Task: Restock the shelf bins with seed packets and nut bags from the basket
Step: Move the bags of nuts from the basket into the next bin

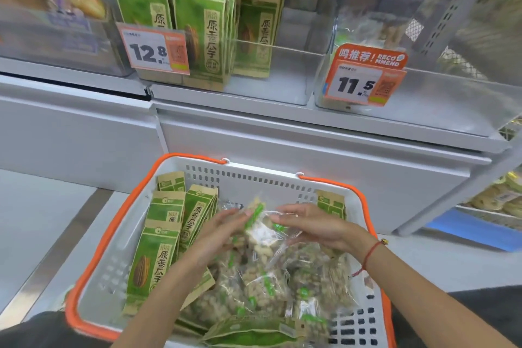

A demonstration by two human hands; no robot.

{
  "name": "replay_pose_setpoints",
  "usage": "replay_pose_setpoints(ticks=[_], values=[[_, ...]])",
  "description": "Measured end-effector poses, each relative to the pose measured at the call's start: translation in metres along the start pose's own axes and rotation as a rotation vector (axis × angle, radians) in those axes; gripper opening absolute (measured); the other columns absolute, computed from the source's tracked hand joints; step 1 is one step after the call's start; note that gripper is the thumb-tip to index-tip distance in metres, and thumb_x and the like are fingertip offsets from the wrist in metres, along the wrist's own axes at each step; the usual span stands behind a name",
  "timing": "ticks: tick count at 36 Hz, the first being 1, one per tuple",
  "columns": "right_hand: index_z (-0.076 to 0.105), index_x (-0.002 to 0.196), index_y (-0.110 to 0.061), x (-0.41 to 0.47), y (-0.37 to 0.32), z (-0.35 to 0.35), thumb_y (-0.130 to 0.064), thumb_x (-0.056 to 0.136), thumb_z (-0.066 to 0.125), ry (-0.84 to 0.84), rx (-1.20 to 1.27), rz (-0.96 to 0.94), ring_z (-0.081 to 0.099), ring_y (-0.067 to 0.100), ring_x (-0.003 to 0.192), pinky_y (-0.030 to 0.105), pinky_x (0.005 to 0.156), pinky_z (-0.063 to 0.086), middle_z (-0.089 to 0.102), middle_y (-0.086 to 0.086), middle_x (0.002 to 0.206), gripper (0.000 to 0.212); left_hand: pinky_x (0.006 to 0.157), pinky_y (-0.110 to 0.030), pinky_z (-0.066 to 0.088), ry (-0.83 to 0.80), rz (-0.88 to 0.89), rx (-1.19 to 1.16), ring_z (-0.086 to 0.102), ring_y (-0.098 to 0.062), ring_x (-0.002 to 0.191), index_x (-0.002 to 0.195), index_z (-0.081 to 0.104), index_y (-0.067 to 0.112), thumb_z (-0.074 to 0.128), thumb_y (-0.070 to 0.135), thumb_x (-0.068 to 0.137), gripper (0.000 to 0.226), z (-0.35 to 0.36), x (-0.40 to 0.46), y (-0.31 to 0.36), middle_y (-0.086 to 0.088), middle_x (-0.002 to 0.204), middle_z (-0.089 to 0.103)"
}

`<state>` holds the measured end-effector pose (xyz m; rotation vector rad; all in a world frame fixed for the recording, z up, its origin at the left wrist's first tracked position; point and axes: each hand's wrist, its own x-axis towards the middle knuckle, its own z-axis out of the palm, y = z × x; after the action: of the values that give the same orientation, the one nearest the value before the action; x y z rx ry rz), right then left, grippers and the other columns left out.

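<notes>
- Setting: you face a white retail shelf unit (310, 150) over a pale floor, with clear plastic bins on its ledge.
- Nut bag (261, 230): a clear bag of pale nuts with green print is held just above the pile in the basket, between both of your hands.
- Left hand (217, 234): fingers curl onto the left side of the nut bag and grip it.
- Right hand (308, 224): fingers and thumb pinch the bag's crinkled film from the right; a red cord sits on that wrist.
- Basket (254, 178): white perforated walls, orange rim and handles, positioned directly below the shelf and close in front of you.
- Basket contents: more clear nut bags (262, 288) fill the centre and right; green-and-tan seed packets (154, 260) stand along the left wall, and one lies flat at the near edge.
- Left bin (282, 85): holds upright seed packets of the same design, behind a price tag (155, 49) reading 12.8.
- Right bin (440, 104): carries an orange tag (364, 80) reading 11.5; its contents are blurred behind the plastic.
</notes>
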<state>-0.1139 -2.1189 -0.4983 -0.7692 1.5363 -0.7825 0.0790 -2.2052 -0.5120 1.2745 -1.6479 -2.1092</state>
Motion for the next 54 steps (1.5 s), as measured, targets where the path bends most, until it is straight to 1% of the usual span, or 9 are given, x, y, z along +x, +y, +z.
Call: replay_pose_setpoints(ticks=[6, 10, 20, 25, 31, 38, 46, 51, 54], values=[[0.067, 0.113, -0.026, 0.006, -0.008, 0.012, -0.034, 0.079, 0.075, -0.016, -0.109, -0.004, 0.060, 0.011, 0.074, 0.021, 0.077, 0.054, 0.065, 0.004, 0.119, 0.036, 0.084, -0.028, 0.053, -0.242, -0.132, 0.133, 0.066, -0.016, 0.098, 0.112, 0.062, 0.019, 0.076, 0.037, 0.073, 0.046, -0.031, 0.004, 0.001, -0.007, 0.112, 0.068], [0.068, 0.109, -0.027, 0.016, -0.014, 0.029, -0.041, 0.074, 0.077, 0.076, -0.190, -0.063, 0.059, 0.012, 0.104, 0.022, 0.084, 0.051, 0.059, -0.006, 0.127, 0.038, 0.082, -0.024, 0.054, -0.368, -0.184, 0.274, 0.068, -0.010, 0.097, 0.119, 0.056, 0.016, 0.087, 0.034, 0.056, 0.073, -0.047, 0.001, 0.001, 0.005, 0.102, 0.073], [0.058, 0.116, -0.020, 0.047, -0.009, 0.052, -0.042, 0.092, 0.055, 0.244, 0.018, -0.046, 0.067, 0.014, 0.082, 0.028, 0.080, 0.056, 0.068, -0.006, 0.093, 0.033, 0.106, -0.039, 0.040, -0.108, -0.191, 0.513, 0.054, -0.015, 0.115, 0.128, 0.054, 0.024, 0.078, 0.049, 0.066, 0.071, -0.051, 0.003, -0.012, 0.005, 0.129, 0.056], [0.056, 0.126, -0.018, 0.056, 0.040, 0.050, -0.015, 0.098, 0.047, 0.096, -0.922, -0.088, 0.060, 0.017, 0.105, 0.031, 0.094, 0.050, 0.061, 0.004, 0.124, 0.030, 0.095, -0.037, 0.048, 0.132, -0.134, 0.299, 0.058, -0.016, 0.092, 0.093, 0.059, 0.008, 0.070, 0.054, 0.071, 0.052, -0.069, 0.006, -0.021, -0.002, 0.098, 0.059], [0.040, 0.136, -0.009, 0.058, 0.088, 0.064, -0.022, 0.089, 0.062, -0.154, -1.632, -0.095, 0.043, 0.029, 0.123, 0.040, 0.106, 0.031, 0.057, 0.013, 0.122, 0.054, 0.087, -0.025, 0.044, 0.104, -0.047, 0.131, 0.052, -0.005, 0.103, 0.115, 0.059, 0.014, 0.062, 0.054, 0.081, 0.053, -0.063, 0.005, -0.018, 0.014, 0.114, 0.055], [0.050, 0.086, -0.012, 0.053, 0.080, 0.037, -0.027, 0.089, 0.059, -0.087, -1.264, 0.012, 0.049, 0.018, 0.081, 0.031, 0.073, 0.046, 0.053, 0.005, 0.090, 0.018, 0.111, -0.043, 0.034, 0.081, 0.053, 0.062, 0.056, -0.003, 0.110, 0.148, 0.028, 0.024, 0.070, 0.067, 0.065, 0.103, -0.061, 0.001, -0.023, 0.006, 0.146, 0.043], [0.065, 0.071, -0.028, 0.021, 0.021, -0.014, -0.036, 0.074, 0.079, 0.159, -0.449, -0.105, 0.060, 0.009, 0.083, 0.028, 0.088, 0.048, 0.064, -0.014, 0.080, 0.016, 0.102, -0.037, 0.041, 0.203, 0.021, 0.063, 0.051, -0.017, 0.112, 0.134, 0.045, 0.016, 0.056, 0.045, 0.090, 0.054, -0.050, 0.015, -0.021, 0.003, 0.126, 0.049], [0.058, 0.126, -0.006, 0.005, -0.001, -0.027, -0.045, 0.066, 0.083, 0.250, -0.169, -0.149, 0.062, 0.024, 0.110, 0.030, 0.085, 0.056, 0.063, 0.012, 0.121, 0.076, 0.091, -0.030, 0.037, 0.186, 0.018, 0.221, 0.051, -0.016, 0.097, 0.110, 0.044, 0.014, 0.049, 0.042, 0.095, 0.032, -0.037, 0.022, -0.013, 0.003, 0.100, 0.051], [0.062, 0.097, -0.026, -0.001, -0.008, -0.018, -0.028, 0.076, 0.078, 0.208, -0.074, -0.176, 0.066, 0.002, 0.086, 0.017, 0.072, 0.055, 0.068, -0.011, 0.095, 0.027, 0.103, -0.040, 0.041, 0.059, 0.019, 0.181, 0.055, -0.020, 0.112, 0.119, 0.051, 0.022, 0.049, 0.045, 0.093, 0.035, -0.021, 0.025, -0.009, 0.001, 0.121, 0.056]])
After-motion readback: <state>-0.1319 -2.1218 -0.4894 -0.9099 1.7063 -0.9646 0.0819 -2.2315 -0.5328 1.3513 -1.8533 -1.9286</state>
